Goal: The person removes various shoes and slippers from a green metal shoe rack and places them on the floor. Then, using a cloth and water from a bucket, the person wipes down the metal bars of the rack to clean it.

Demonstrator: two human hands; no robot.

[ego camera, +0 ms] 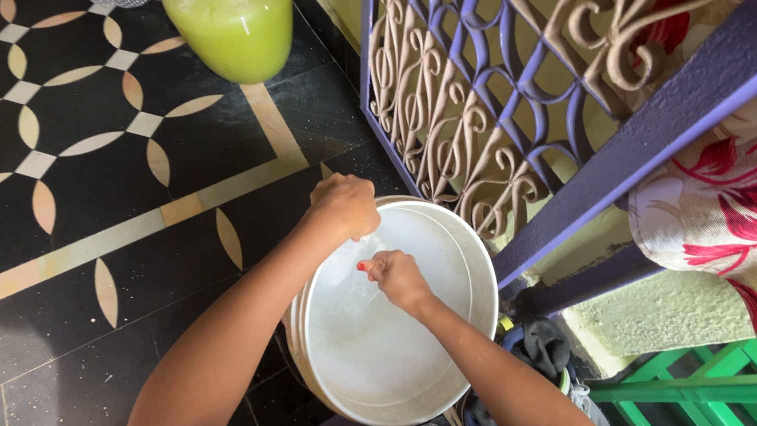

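Patterned black floor tiles (59, 122) surround a white bucket (398, 348) under both hands.

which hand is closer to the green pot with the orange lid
Left. The left hand grips the white bucket's rim on the side toward the green pot; the right hand is over the bucket's middle, farther away.

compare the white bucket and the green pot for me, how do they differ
The white bucket is wide-mouthed and uncovered; the green pot narrows to a small neck capped in orange. The bucket is plain white with straight walls, the pot glossy green and round-bellied. Both hands, left hand and right hand, are at the bucket; the pot stands apart, untouched. Both stand on the dark patterned floor.
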